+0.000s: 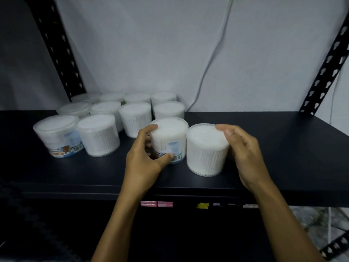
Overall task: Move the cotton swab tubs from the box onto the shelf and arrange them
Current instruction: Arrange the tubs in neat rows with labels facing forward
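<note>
Several clear cotton swab tubs stand in rows on the dark shelf (pixel 283 148). My left hand (pixel 145 157) grips a labelled tub (pixel 170 138) at the shelf's middle, thumb low on its label and fingers curled round its left side. Just right of it stands a plain tub (pixel 206 150), touching or nearly touching it. My right hand (pixel 243 148) curls round that tub's right side, fingertips on its lid rim. Another labelled tub (pixel 56 135) stands at the front left, with a plain tub (pixel 98 135) beside it. The box is out of view.
Black perforated shelf uprights rise at the back left (pixel 56 48) and the right (pixel 326 67). A thin cable (pixel 213 53) hangs down the white wall behind the tubs. Pink (pixel 156 204) and yellow (pixel 203 205) tags sit under the shelf's front edge.
</note>
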`<move>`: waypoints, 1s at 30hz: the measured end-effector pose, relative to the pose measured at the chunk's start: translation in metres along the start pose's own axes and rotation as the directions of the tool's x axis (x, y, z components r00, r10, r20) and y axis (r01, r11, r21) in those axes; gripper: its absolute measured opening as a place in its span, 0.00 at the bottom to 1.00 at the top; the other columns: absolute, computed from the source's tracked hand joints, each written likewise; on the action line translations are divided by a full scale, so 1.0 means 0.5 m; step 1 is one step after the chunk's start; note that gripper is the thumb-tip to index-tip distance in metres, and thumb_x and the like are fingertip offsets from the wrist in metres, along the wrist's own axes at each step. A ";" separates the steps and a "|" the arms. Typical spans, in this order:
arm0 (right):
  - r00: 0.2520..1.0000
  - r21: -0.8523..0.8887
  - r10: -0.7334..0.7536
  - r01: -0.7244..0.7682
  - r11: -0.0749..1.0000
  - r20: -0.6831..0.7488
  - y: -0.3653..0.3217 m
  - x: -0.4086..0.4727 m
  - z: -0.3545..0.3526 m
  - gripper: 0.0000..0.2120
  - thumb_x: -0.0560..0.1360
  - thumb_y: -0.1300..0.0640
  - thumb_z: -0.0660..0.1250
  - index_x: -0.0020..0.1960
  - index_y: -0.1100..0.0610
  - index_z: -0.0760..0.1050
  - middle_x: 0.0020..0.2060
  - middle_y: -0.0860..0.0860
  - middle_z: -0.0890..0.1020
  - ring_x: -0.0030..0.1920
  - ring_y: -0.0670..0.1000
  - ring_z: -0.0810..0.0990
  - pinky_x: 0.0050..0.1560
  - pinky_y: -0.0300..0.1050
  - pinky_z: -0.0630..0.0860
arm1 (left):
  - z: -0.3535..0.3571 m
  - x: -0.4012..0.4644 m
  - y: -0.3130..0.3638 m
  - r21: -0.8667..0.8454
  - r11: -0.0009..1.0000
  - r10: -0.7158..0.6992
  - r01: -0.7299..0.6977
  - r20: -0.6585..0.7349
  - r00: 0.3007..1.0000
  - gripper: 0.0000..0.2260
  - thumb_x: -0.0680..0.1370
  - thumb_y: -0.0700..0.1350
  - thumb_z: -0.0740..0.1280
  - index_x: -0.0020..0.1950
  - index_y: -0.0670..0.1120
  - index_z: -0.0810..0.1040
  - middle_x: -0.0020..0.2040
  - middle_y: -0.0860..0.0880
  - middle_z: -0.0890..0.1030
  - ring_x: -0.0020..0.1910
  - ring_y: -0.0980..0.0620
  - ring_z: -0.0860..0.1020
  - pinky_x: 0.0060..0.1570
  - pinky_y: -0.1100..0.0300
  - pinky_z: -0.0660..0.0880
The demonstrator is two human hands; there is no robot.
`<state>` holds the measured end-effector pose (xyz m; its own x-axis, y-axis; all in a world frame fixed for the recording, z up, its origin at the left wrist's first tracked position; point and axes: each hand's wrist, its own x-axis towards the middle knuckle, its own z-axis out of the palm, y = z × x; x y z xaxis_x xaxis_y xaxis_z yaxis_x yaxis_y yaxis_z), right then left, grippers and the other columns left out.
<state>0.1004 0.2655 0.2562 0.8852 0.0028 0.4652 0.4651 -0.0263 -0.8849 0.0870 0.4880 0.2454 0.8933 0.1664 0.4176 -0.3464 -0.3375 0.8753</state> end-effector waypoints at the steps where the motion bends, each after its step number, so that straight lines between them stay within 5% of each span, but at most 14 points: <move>1: 1.000 0.022 0.009 -0.009 1.000 0.019 0.001 0.000 -0.003 0.14 0.73 0.51 0.64 0.56 0.54 0.79 0.53 0.48 0.82 0.57 0.47 0.78 0.56 0.43 0.72 | 0.001 -0.001 0.002 0.022 1.000 0.003 -0.003 -0.014 1.000 0.31 0.65 0.40 0.78 0.62 0.61 0.71 0.53 0.56 0.77 0.49 0.58 0.78 0.45 0.68 0.76; 4: 0.988 0.133 0.061 -0.080 0.988 0.139 0.001 -0.004 -0.012 0.18 0.67 0.59 0.61 0.55 0.56 0.79 0.54 0.54 0.81 0.56 0.51 0.77 0.54 0.45 0.71 | 0.000 0.000 -0.002 0.078 0.997 0.006 -0.004 -0.020 1.000 0.32 0.65 0.42 0.77 0.62 0.63 0.70 0.56 0.54 0.76 0.53 0.57 0.77 0.49 0.64 0.76; 7: 0.972 0.118 0.080 -0.108 0.987 0.221 -0.004 -0.010 -0.010 0.17 0.67 0.52 0.68 0.55 0.52 0.80 0.55 0.51 0.81 0.57 0.49 0.77 0.53 0.41 0.74 | -0.004 0.000 -0.003 0.087 0.996 0.011 -0.012 0.018 1.000 0.31 0.67 0.39 0.74 0.64 0.62 0.68 0.58 0.56 0.76 0.56 0.58 0.76 0.51 0.62 0.75; 10: 0.991 0.064 0.077 -0.084 0.994 0.113 -0.010 -0.015 0.002 0.15 0.68 0.48 0.75 0.54 0.50 0.80 0.52 0.44 0.83 0.54 0.43 0.80 0.49 0.36 0.75 | -0.006 0.000 -0.006 0.052 0.998 0.019 -0.021 0.027 0.999 0.31 0.69 0.36 0.72 0.65 0.60 0.67 0.57 0.56 0.79 0.53 0.59 0.78 0.51 0.63 0.76; 14: 0.993 0.000 0.057 -0.057 0.998 -0.103 -0.008 -0.014 0.004 0.20 0.67 0.45 0.71 0.56 0.51 0.78 0.50 0.45 0.83 0.52 0.43 0.81 0.45 0.35 0.76 | -0.003 0.000 -0.007 0.053 0.998 0.022 -0.022 0.012 1.000 0.31 0.69 0.36 0.73 0.65 0.60 0.68 0.55 0.57 0.79 0.52 0.59 0.79 0.51 0.64 0.76; 20: 0.996 0.091 0.080 -0.084 0.992 0.046 -0.002 -0.018 -0.014 0.28 0.70 0.72 0.66 0.67 0.55 0.72 0.59 0.46 0.80 0.60 0.43 0.77 0.52 0.34 0.75 | -0.004 -0.001 -0.008 0.048 0.999 0.026 -0.026 0.014 1.000 0.31 0.69 0.37 0.75 0.64 0.59 0.69 0.56 0.62 0.76 0.55 0.61 0.77 0.49 0.73 0.74; 30: 0.998 -0.130 0.018 -0.025 0.991 -0.053 0.014 -0.020 -0.008 0.20 0.70 0.62 0.74 0.58 0.46 0.78 0.56 0.52 0.75 0.54 0.49 0.80 0.51 0.49 0.80 | -0.002 0.001 -0.007 0.045 0.998 0.043 -0.041 -0.045 0.998 0.30 0.68 0.38 0.76 0.62 0.61 0.69 0.54 0.55 0.77 0.49 0.56 0.78 0.45 0.68 0.76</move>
<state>0.0950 0.2615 0.2454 0.8918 -0.0506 0.4496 0.4375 -0.1562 -0.8855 0.0882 0.4903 0.2426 0.8636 0.1932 0.4656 -0.3695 -0.3858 0.8454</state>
